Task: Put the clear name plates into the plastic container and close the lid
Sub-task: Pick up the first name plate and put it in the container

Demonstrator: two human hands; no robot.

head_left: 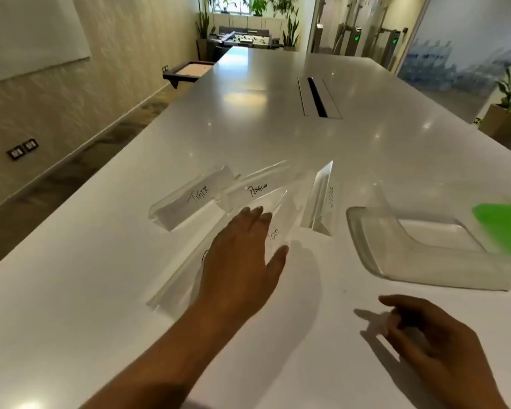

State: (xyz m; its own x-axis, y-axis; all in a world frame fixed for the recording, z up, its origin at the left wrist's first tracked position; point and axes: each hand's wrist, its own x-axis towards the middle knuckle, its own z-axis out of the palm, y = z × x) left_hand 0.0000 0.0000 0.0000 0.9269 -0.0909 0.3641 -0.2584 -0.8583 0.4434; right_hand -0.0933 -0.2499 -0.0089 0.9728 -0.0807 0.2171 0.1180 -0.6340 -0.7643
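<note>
— What are you going for first?

— The name plate marked "Dog" [275, 231]. My left hand [242, 261] is spread over it, fingers open, the thumb out to the right; I judge it is just reaching the plate and has not closed on it, though I cannot tell whether the palm is touching.

— And the other hand?

— My right hand [431, 343] hovers low over the table [71, 290], fingers loosely curled, holding nothing.

— How do you mean to lift it cleanly?

— Pinch it by its long edges, not the flat face, so it doesn't slide on the glossy top. Another clear plate [174, 278] lies partly under my wrist, so I should lift straight up and not drag it along.

— Where is the rest?

— "Tiger" [186, 199] and "Penguin" [257, 187] lie beyond my left fingers, close together; a fourth plate [322, 199] stands just right of "Dog". The plastic container [410, 252] sits open to the right, beyond my right hand, with nothing visible inside. Its green lid [505, 225] is at the container's far right, blurred at the edge of view.

— So?

— Carry the plate rightward over the rim and set it down flat.
</note>
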